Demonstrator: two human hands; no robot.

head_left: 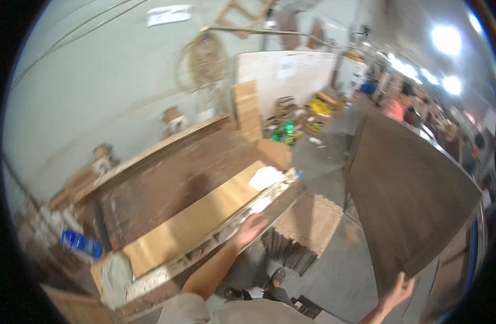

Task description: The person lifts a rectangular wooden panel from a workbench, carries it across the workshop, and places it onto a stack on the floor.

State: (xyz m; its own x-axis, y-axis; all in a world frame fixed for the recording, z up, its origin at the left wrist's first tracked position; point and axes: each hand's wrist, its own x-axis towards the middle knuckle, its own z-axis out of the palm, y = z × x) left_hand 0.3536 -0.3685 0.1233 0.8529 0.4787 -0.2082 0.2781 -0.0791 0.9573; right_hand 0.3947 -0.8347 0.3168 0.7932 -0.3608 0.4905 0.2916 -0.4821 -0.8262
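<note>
My left hand (249, 231) reaches forward with its fingers apart and nothing in it. It is over the near edge of a low brown workbench (183, 181), beside a stack of brown sheets (308, 218) with wavy edges. A long pale wooden board (196, 204) lies along the bench, with a crumpled white cloth (266, 177) on its far end. My right hand (397, 294) is at the near corner of a large dark brown panel (412, 189), fingers partly spread. Whether it presses on the panel or is just beside it, I cannot tell.
A grey cloth (117, 279) lies at the bench's near left end, with a blue bottle (82, 243) beyond it. Bottles with green parts (283, 131) and scraps are heaped by the wall. Grey floor (324, 146) runs between bench and panel. People blur at far right.
</note>
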